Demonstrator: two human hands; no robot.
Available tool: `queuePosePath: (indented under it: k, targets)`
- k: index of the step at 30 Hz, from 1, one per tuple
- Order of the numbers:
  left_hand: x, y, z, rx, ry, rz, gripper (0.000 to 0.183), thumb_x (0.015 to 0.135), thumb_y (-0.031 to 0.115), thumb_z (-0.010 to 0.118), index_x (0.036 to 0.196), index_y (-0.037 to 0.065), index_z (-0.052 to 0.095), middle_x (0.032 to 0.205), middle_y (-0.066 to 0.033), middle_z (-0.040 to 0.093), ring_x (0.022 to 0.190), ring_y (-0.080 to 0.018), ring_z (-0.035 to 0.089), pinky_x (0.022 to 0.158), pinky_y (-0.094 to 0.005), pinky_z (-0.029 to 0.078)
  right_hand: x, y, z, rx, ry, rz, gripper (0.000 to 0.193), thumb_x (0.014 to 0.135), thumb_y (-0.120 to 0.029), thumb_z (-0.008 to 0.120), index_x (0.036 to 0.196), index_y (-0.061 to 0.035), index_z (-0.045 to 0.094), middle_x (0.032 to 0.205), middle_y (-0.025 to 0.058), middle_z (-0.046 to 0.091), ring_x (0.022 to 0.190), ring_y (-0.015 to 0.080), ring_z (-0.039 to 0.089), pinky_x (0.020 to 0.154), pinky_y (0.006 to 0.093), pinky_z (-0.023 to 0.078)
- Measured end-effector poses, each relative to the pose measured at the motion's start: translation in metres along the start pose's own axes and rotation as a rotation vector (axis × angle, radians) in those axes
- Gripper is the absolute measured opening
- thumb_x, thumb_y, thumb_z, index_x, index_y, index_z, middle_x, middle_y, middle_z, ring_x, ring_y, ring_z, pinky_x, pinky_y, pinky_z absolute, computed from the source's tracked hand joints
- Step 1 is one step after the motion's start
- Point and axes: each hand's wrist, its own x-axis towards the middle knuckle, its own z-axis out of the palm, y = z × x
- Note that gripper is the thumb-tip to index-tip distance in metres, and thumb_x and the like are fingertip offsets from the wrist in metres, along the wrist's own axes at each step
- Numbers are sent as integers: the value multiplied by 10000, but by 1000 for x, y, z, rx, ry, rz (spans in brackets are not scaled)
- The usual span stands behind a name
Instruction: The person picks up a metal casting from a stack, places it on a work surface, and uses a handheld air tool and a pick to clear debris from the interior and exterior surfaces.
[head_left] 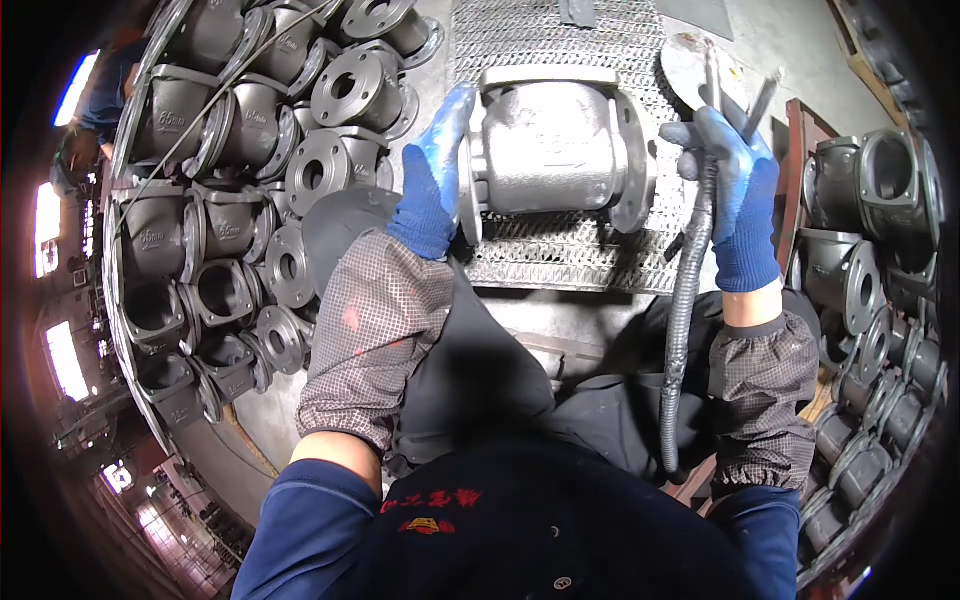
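Resting along the left flange (pixel 469 200) of a grey casting (pixel 548 150), here's the left hand (pixel 438 150), in a blue glove, fingers stretched long rather than curled, palm side turned in to the metal; how the thumb sits, I cannot tell. The casting itself lies on its side on the mesh-topped bench (pixel 560 265), hard by the left edge and closer to the near edge than the far one, bright light washing out its upper face. Over to the right hand (pixel 740 160), gloved to match, and this one's closed around a dark ribbed hose (pixel 682 320) just beyond the bench's right edge, dark fingertips pointing toward the casting but clear of it! The hose drops from that grip toward the right thigh, while a slanting grey rod (pixel 766 98) juts up above the knuckles. Past the hand, a pale round disc (pixel 690 60) sits beside the right edge. Flanking all this, stacked castings (pixel 150 240) crowd the left, more castings (pixel 830 262) fill the right.
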Motion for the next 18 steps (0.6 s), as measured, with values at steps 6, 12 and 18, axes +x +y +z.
queuePosePath:
  k: [6, 12, 18]
  targets:
    - [-11, 21, 14, 304, 108, 87, 391, 974, 175, 364, 1312, -14, 419, 1348, -133, 440, 1265, -211, 394, 1078, -317, 276, 2, 62, -17, 28, 30, 167, 369, 853, -141, 552, 1165, 52, 519, 967, 150, 637, 680, 108, 567, 539, 211, 450]
    - [-16, 20, 11, 33, 70, 76, 470, 940, 285, 483, 1288, -29, 450, 1300, -121, 483, 1196, -189, 452, 1018, -293, 338, 6, 104, -9, -194, -217, -5, 308, 904, -139, 476, 1152, 24, 559, 962, 88, 640, 849, 126, 586, 750, 247, 475]
    - [-42, 50, 5, 975, -183, 912, 356, 852, -6, 466, 1198, -79, 505, 1170, -226, 567, 1097, -323, 558, 941, -357, 436, -15, 108, -18, -159, -479, 22, 287, 919, -165, 423, 1022, 29, 607, 908, 112, 639, 810, 159, 606, 719, 272, 495]
